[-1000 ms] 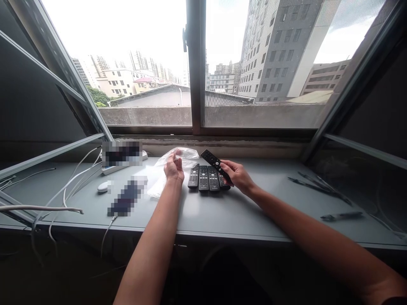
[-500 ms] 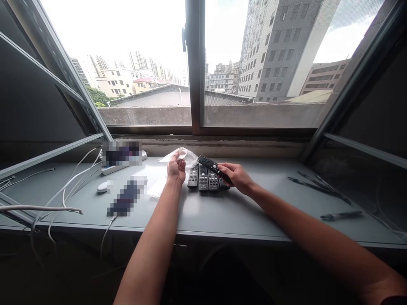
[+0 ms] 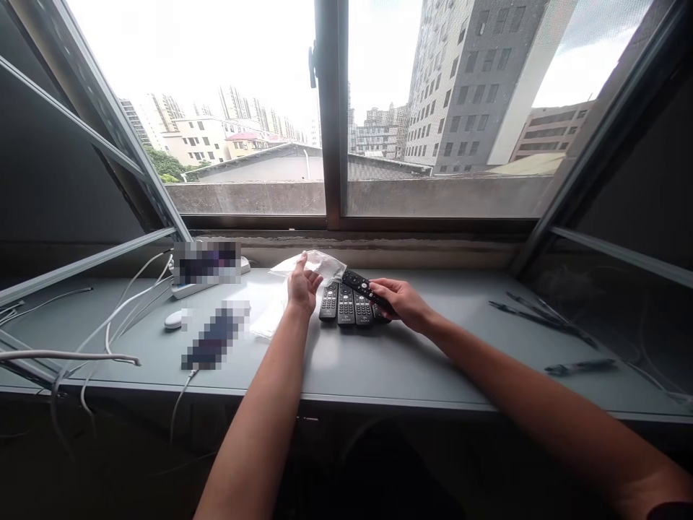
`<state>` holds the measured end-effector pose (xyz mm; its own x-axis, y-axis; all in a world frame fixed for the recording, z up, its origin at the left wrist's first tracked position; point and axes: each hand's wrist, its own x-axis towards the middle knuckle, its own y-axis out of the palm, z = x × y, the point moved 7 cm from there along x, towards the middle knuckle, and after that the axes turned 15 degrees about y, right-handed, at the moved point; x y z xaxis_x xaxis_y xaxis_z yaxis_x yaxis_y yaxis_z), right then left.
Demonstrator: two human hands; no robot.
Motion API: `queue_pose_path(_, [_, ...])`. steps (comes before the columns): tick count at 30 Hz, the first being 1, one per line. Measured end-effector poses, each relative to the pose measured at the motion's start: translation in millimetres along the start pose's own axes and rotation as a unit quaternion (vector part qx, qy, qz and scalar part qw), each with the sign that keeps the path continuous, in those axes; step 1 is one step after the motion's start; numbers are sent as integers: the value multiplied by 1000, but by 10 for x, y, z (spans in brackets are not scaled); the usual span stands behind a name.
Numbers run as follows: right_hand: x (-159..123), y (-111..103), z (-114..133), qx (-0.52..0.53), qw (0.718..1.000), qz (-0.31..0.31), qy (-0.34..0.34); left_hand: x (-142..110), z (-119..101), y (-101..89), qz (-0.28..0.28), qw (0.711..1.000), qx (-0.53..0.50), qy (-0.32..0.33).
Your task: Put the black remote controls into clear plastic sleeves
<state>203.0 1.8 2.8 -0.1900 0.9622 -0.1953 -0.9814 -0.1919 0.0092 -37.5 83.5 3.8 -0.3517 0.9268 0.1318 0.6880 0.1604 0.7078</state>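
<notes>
- We take the row of remotes as the centre of our dial, with twelve o'clock toward the framed glass window point(image 3: 333, 115).
- At the centre, we see four slim black button-studded remotes point(image 3: 346, 307) lying side by side on the pale grey tabletop point(image 3: 422, 375); the rightmost is partly covered by the right hand.
- The right hand point(image 3: 398, 297), at three o'clock, pinches the near end of a fifth, long black remote with pale and dark buttons point(image 3: 360, 284), thumb on top. This remote is raised over the row, tilted, its far end toward ten o'clock.
- The left hand point(image 3: 304, 290), at ten o'clock, supports a clear, crinkled plastic bag point(image 3: 328, 264), index finger raised, the others curled; we cannot tell whether its fingers press together on the film.
- The bag's right edge meets the held remote's far end; we cannot tell whether that tip is inside. Most of the remote lies outside.
- At nine o'clock, more clear plastic film point(image 3: 268, 323) lies flat beside the left wrist.
- Farther out, between nine and ten, we note a white power strip point(image 3: 245, 266); near nine, a small white rounded object point(image 3: 174, 320).
- Between three and four, a dark pen point(image 3: 579, 367) lies well apart.
</notes>
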Motion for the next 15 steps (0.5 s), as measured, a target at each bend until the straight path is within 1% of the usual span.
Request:
queue_pose_path(3, [2, -6, 16, 5, 1000, -13, -15, -73, 47, 145, 89, 996, 2, -25])
queue_pose_path(6, [18, -24, 32, 2, 998, -27, -48, -183, 127, 273, 179, 982, 17, -55])
queue_pose_path(10, [48, -48, 26, -18, 996, -42, -79, -313, 246, 335, 270, 957, 74, -81])
queue_pose_path(12, [55, -49, 16, -26, 996, -42, -78, -316, 259, 337, 291, 949, 101, -60])
queue_pose_path(13, [55, -51, 13, -28, 996, -44, -75, -296, 248, 333, 291, 950, 106, -41])
queue_pose_path(15, [47, -53, 17, -31, 996, -46, -71, -232, 201, 316, 265, 959, 98, -1])
